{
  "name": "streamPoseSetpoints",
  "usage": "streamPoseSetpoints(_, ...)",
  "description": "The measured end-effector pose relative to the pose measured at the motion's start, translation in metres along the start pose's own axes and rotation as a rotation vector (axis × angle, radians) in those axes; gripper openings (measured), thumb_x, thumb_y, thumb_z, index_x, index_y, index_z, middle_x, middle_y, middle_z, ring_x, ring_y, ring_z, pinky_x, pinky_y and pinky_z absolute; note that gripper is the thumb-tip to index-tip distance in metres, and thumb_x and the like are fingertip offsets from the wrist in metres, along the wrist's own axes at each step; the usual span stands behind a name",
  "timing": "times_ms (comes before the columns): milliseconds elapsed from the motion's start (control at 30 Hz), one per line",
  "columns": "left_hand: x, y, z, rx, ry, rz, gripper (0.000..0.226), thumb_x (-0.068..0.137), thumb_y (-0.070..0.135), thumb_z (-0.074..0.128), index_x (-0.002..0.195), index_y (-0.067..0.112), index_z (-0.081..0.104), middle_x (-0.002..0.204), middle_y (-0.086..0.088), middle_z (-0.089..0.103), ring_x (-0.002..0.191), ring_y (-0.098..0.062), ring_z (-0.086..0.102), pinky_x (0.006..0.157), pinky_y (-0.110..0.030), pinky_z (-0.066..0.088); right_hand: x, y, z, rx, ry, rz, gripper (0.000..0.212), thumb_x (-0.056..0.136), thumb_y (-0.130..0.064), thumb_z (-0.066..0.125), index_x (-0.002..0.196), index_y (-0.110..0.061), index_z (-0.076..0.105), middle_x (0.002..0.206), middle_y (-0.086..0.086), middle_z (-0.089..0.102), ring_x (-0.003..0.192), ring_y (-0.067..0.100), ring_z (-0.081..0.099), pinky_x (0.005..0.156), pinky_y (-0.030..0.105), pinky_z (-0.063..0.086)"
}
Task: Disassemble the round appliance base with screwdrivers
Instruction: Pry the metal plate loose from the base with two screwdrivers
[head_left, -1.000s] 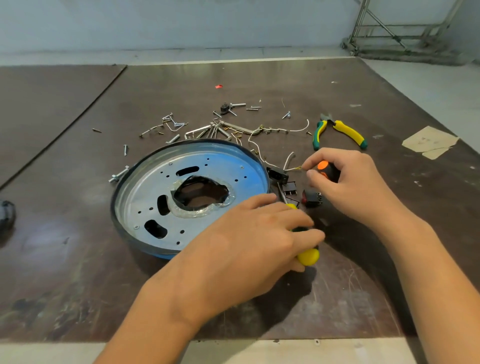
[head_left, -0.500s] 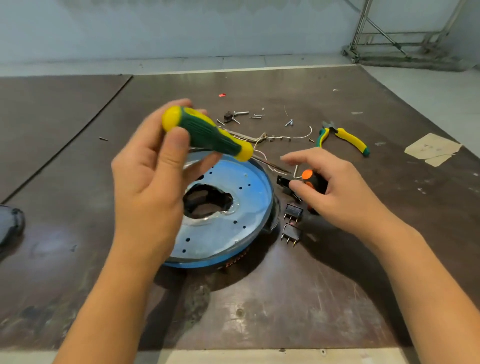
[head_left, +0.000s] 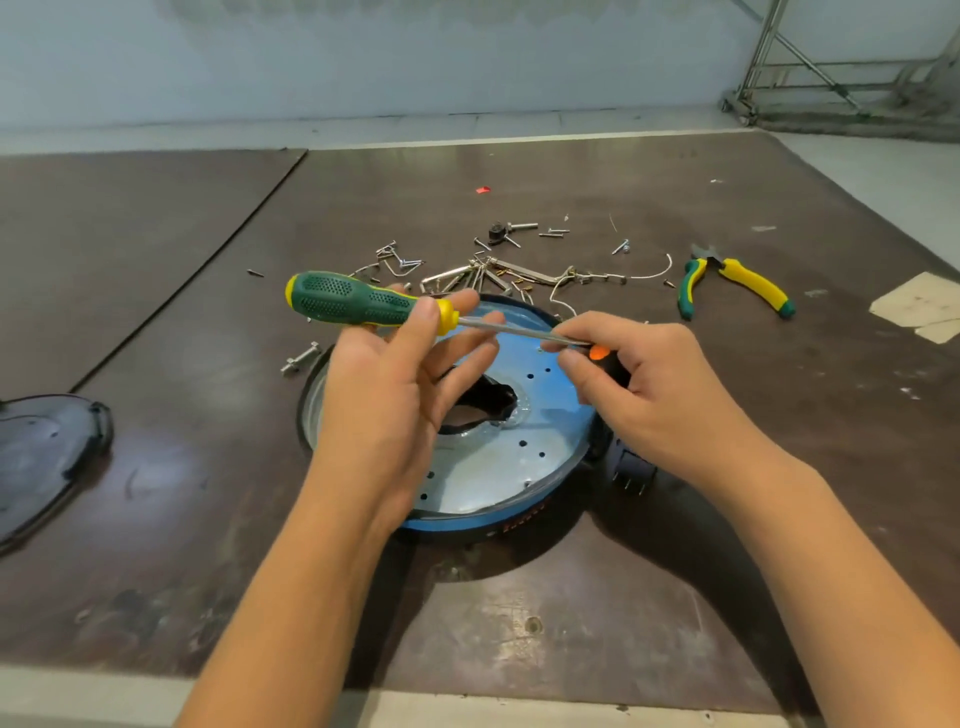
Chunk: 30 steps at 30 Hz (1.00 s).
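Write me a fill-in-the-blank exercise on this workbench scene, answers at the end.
1. The left hand holds a screwdriver whose handle is green and ____.
2. The right hand grips a black tool with an ____ end.
3. The round base has a ragged ____ in the middle of its plate.
4. The pliers lie to the ____ of the loose screws.
Answers: yellow; orange; hole; right.

The person's left hand (head_left: 384, 410) and right hand (head_left: 660, 400) were bare — the nails (head_left: 429, 310) short and plain where they showed — and the left forearm (head_left: 291, 597) and right forearm (head_left: 831, 571) ran uncovered from wrist to the bottom edge of the view, slender and smooth.
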<state>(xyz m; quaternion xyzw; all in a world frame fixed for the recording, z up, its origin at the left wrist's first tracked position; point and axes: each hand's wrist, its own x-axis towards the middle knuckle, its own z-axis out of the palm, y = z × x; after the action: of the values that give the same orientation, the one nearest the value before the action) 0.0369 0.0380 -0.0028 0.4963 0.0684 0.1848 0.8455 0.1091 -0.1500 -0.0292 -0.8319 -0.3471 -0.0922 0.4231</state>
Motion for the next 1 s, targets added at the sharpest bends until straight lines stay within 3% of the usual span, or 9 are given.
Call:
streamPoseSetpoints(133, 0.001, 0.001, -0.003, 0.044, 0.054, 0.079, 0.017, 0.105, 0.012, 0.048, 0.120, 0.007, 0.044, 0.113, -0.015, 0.072, 0.099, -0.034, 0.073, 0.079, -0.041, 0.061, 0.003, -0.001, 0.012, -0.118, 0.055, 0.097, 0.019, 0.096, -0.019, 0.067, 0.115, -0.022, 0.072, 0.099, -0.004, 0.063, 0.087, 0.010, 0.060, 0.077, 0.012, 0.043)
streamPoseSetpoints(267, 0.004, 0.002, -0.009, 0.118, 0.108, 0.133, 0.009, 0.105, 0.011, 0.048, 0.112, 0.012, 0.044, 0.116, -0.016, 0.069, 0.097, -0.032, 0.074, 0.079, -0.039, 0.061, 0.005, -0.004, 0.027, -0.312, 0.206, 0.271, 0.028, 0.093, -0.023, 0.068, 0.120, -0.029, 0.066, 0.109, -0.009, 0.045, 0.079, 0.007, 0.048, 0.065, 0.026, 0.039)
streamPoseSetpoints(367, 0.004, -0.002, -0.012, 0.208, 0.105, 0.111, 0.007, 0.104, 0.013, 0.050, 0.110, 0.014, 0.046, 0.113, -0.011, 0.071, 0.096, -0.028, 0.074, 0.080, -0.041, 0.062, 0.006, -0.007, 0.024, -0.326, 0.319, 0.312, 0.033, 0.090, -0.019, 0.067, 0.122, -0.029, 0.066, 0.111, -0.009, 0.043, 0.082, 0.010, 0.050, 0.072, 0.030, 0.039)
streamPoseSetpoints(500, 0.003, -0.006, -0.014, 0.306, 0.082, 0.052, 0.009, 0.103, 0.015, 0.052, 0.110, 0.018, 0.047, 0.108, -0.004, 0.074, 0.093, -0.021, 0.075, 0.077, -0.037, 0.062, 0.010, -0.005, 0.012, -0.354, 0.099, 0.488, 0.035, 0.097, -0.018, 0.061, 0.129, -0.030, 0.065, 0.120, 0.002, 0.062, 0.100, 0.023, 0.061, 0.082, 0.044, 0.054)
streamPoseSetpoints(600, 0.003, -0.005, -0.012, 0.302, 0.080, 0.062, 0.010, 0.103, 0.014, 0.052, 0.110, 0.020, 0.048, 0.108, -0.006, 0.073, 0.093, -0.021, 0.075, 0.075, -0.037, 0.063, 0.009, -0.008, 0.005, -0.337, 0.040, 0.537, 0.034, 0.094, -0.016, 0.063, 0.125, -0.029, 0.066, 0.111, 0.002, 0.066, 0.094, 0.022, 0.061, 0.079, 0.044, 0.057)
streamPoseSetpoints(733, 0.002, 0.000, -0.008, 0.261, 0.079, 0.069, 0.010, 0.103, 0.012, 0.051, 0.109, 0.019, 0.048, 0.105, -0.006, 0.073, 0.093, -0.024, 0.075, 0.076, -0.040, 0.063, 0.005, -0.019, -0.006, -0.421, -0.137, 0.557, 0.064, 0.087, -0.019, 0.071, 0.141, -0.023, 0.036, 0.093, 0.000, 0.060, 0.083, 0.022, 0.059, 0.063, 0.039, 0.050)
streamPoseSetpoints(800, 0.001, 0.002, -0.007, 0.263, 0.075, 0.074, 0.010, 0.103, 0.012, 0.051, 0.110, 0.018, 0.048, 0.105, -0.006, 0.073, 0.093, -0.024, 0.075, 0.076, -0.040, 0.063, 0.002, -0.024, -0.012, -0.419, -0.299, 0.588, 0.054, 0.087, -0.024, 0.073, 0.133, -0.018, 0.044, 0.102, 0.003, 0.066, 0.089, 0.023, 0.067, 0.075, 0.043, 0.058)
streamPoseSetpoints(867, 0.001, 0.003, -0.006, 0.273, 0.076, 0.069, 0.012, 0.103, 0.012, 0.052, 0.112, 0.018, 0.048, 0.105, -0.006, 0.073, 0.094, -0.022, 0.075, 0.076, -0.040, 0.063, -0.002, -0.026, -0.015, -0.327, -0.419, 0.604, 0.036, 0.089, -0.028, 0.072, 0.119, -0.017, 0.055, 0.088, 0.000, 0.071, 0.070, 0.013, 0.073, 0.070, 0.035, 0.062)
streamPoseSetpoints(1000, -0.001, 0.004, -0.006, 0.282, 0.086, 0.036, 0.020, 0.098, 0.011, 0.060, 0.116, 0.015, 0.051, 0.108, -0.010, 0.071, 0.097, -0.019, 0.074, 0.077, -0.041, 0.063, -0.002, -0.021, -0.019, -0.305, -0.258, 0.551, 0.024, 0.095, -0.041, 0.068, 0.107, -0.020, 0.069, 0.070, -0.007, 0.066, 0.057, 0.005, 0.062, 0.049, 0.022, 0.042)
